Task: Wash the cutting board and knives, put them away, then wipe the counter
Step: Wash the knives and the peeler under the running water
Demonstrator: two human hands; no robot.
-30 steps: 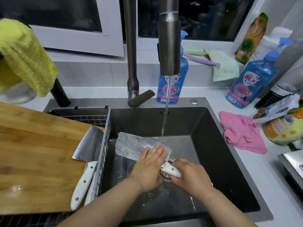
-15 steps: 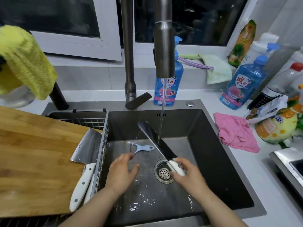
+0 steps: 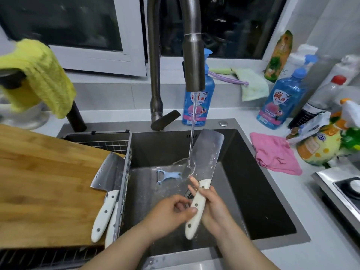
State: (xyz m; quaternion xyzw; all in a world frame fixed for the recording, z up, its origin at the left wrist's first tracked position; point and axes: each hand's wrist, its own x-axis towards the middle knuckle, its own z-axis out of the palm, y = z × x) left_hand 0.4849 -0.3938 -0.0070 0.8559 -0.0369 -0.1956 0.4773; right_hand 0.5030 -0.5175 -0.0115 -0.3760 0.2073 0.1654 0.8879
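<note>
**A:** Where are the hands?

**B:** Both are on the cleaver's (image 3: 204, 158) white handle. The left hand (image 3: 171, 213) pinches its lower half, and the right hand (image 3: 212, 205) wraps it just below the blade.

**A:** What's changed?

**B:** A second ago the blade lay flat on the sink (image 3: 253, 191) floor under the left palm. Now it's raised and tilted, its flat face under the water stream (image 3: 191, 133).

**A:** Meaning?

**B:** I'd say scrubbing has given way to rinsing. The second cleaver (image 3: 109, 172) lies on the cutting board (image 3: 48, 182), left of the basin, and both probably await washing.
</note>
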